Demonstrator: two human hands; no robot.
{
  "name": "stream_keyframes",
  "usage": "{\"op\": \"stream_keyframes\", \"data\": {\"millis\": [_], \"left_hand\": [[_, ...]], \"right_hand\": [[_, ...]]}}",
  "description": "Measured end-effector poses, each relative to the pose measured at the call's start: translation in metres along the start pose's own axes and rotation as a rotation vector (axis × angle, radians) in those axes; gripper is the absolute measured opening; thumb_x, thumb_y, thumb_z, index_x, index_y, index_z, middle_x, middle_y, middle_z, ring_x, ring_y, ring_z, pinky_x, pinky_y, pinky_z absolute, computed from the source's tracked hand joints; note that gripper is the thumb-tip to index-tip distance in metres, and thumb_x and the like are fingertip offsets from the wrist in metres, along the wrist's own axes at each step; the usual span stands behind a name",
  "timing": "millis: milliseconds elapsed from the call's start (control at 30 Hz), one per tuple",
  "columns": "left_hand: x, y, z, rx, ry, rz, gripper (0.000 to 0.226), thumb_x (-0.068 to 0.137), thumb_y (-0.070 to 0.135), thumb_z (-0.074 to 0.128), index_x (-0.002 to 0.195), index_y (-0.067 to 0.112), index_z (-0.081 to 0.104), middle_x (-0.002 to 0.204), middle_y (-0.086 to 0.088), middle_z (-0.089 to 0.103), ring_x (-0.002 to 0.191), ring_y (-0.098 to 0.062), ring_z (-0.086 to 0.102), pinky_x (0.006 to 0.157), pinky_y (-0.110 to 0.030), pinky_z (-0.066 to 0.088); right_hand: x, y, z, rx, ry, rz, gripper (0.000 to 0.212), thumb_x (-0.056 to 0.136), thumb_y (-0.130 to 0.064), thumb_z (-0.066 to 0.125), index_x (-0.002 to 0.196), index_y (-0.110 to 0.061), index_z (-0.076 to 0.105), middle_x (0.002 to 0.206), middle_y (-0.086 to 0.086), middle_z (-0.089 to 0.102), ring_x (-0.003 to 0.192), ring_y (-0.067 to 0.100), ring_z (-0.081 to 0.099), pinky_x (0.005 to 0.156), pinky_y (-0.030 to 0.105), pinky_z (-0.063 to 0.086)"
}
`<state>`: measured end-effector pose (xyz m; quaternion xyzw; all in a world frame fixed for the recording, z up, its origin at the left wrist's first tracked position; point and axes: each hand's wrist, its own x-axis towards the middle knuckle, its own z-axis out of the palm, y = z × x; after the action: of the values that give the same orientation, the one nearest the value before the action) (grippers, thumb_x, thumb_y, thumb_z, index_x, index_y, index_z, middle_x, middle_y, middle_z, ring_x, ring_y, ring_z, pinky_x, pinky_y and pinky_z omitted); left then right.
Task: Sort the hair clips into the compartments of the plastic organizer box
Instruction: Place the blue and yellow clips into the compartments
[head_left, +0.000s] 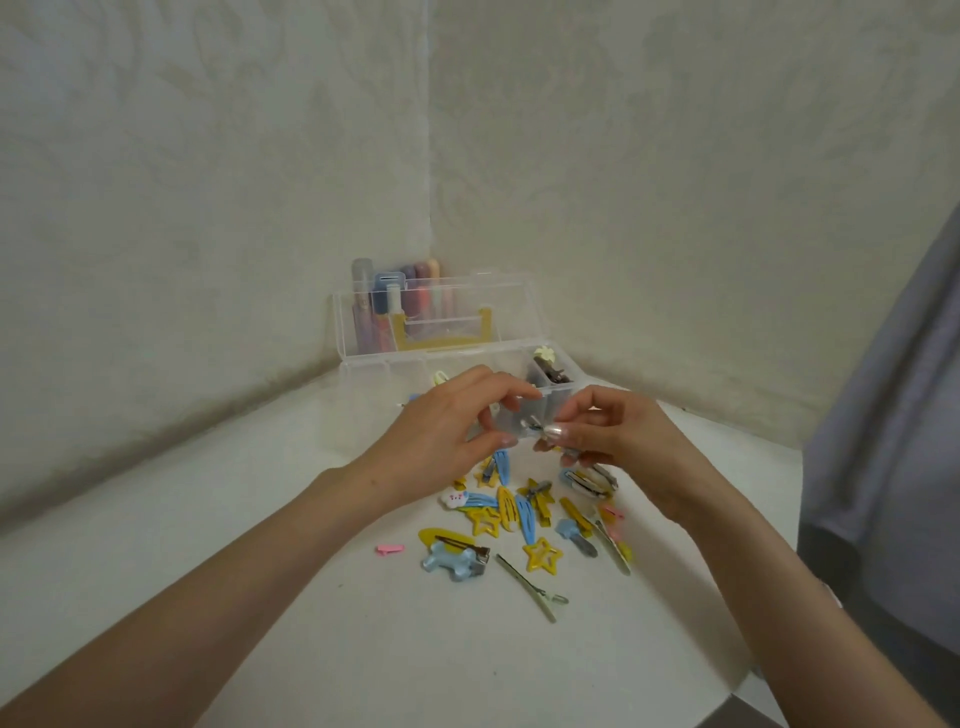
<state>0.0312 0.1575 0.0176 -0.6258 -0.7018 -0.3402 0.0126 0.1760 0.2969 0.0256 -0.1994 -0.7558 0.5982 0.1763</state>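
Two bare hands meet over the near edge of a clear plastic organizer box. The left hand and right hand both have fingers curled, pinching a small silvery hair clip between them. Just nearer than the box, a pile of yellow and blue hair clips lies loose on the white desk. The box's lid stands raised, with pastel tubes behind it.

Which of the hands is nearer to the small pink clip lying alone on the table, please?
Left. The left hand is up and right of the pink clip; the right hand is farther right, beyond the clip pile.
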Motion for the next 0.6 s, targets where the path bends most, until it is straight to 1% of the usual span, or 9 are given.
{"op": "stream_keyframes", "data": {"millis": [100, 200, 267, 367, 433, 500, 600], "left_hand": [[0.001, -0.001, -0.002, -0.001, 0.039, 0.022, 0.022, 0.085, 0.022, 0.064, 0.106, 0.025, 0.062, 0.095, 0.016, 0.055, 0.079, 0.0, 0.054, 0.068, -0.007, 0.037], [0.001, -0.004, -0.008, -0.016, 0.069, 0.003, 0.012, 0.085, 0.021, 0.063, 0.097, 0.024, 0.065, 0.088, 0.018, 0.056, 0.078, -0.002, 0.054, 0.067, -0.006, 0.035], [0.002, -0.007, -0.014, -0.023, 0.083, -0.025, 0.009, 0.086, 0.02, 0.061, 0.094, 0.02, 0.066, 0.089, 0.014, 0.059, 0.078, -0.004, 0.054, 0.067, -0.006, 0.036], [0.004, -0.014, -0.026, -0.035, 0.114, -0.092, 0.008, 0.087, 0.015, 0.06, 0.091, 0.014, 0.066, 0.09, 0.003, 0.064, 0.08, -0.008, 0.056, 0.068, -0.008, 0.038], [0.005, -0.021, -0.036, -0.061, 0.161, -0.134, 0.007, 0.086, 0.013, 0.06, 0.088, 0.015, 0.066, 0.084, 0.005, 0.064, 0.078, -0.013, 0.058, 0.067, -0.012, 0.041], [0.006, -0.03, -0.046, -0.063, 0.231, -0.179, 0.008, 0.086, 0.013, 0.061, 0.088, 0.021, 0.065, 0.08, 0.011, 0.061, 0.075, -0.012, 0.058, 0.067, -0.013, 0.041], [0.005, -0.045, -0.056, -0.078, 0.365, -0.285, 0.013, 0.081, 0.013, 0.067, 0.091, 0.019, 0.06, 0.079, 0.006, 0.06, 0.07, -0.009, 0.055, 0.066, -0.007, 0.039]], "right_hand": [[0.002, -0.004, 0.012, 0.034, -0.063, -0.015, 0.005, 0.081, -0.009, 0.067, 0.081, -0.008, 0.062, 0.079, 0.011, 0.074, 0.062, 0.013, 0.062, 0.063, 0.023, 0.047], [0.007, -0.007, 0.019, 0.083, -0.059, -0.047, 0.002, 0.084, -0.01, 0.063, 0.083, -0.008, 0.065, 0.077, 0.008, 0.073, 0.061, 0.014, 0.063, 0.058, 0.019, 0.048], [0.011, -0.006, 0.023, 0.071, -0.035, -0.071, 0.006, 0.086, -0.013, 0.062, 0.085, -0.01, 0.067, 0.075, 0.005, 0.071, 0.062, 0.014, 0.064, 0.057, 0.019, 0.049], [0.016, -0.003, 0.026, -0.06, 0.022, -0.097, 0.012, 0.088, -0.021, 0.061, 0.087, -0.013, 0.069, 0.079, 0.002, 0.072, 0.063, 0.01, 0.063, 0.057, 0.017, 0.047], [0.017, 0.003, 0.023, -0.151, 0.087, -0.111, 0.011, 0.088, -0.023, 0.062, 0.083, -0.017, 0.069, 0.08, 0.002, 0.071, 0.062, 0.008, 0.061, 0.057, 0.018, 0.045], [0.017, 0.01, 0.017, -0.258, 0.179, -0.12, 0.009, 0.086, -0.024, 0.065, 0.077, -0.023, 0.068, 0.076, -0.002, 0.069, 0.06, 0.008, 0.061, 0.058, 0.017, 0.044], [0.015, 0.021, 0.001, -0.394, 0.273, -0.11, 0.009, 0.085, -0.025, 0.066, 0.075, -0.025, 0.067, 0.077, -0.005, 0.068, 0.062, 0.008, 0.061, 0.053, 0.01, 0.043]]}}
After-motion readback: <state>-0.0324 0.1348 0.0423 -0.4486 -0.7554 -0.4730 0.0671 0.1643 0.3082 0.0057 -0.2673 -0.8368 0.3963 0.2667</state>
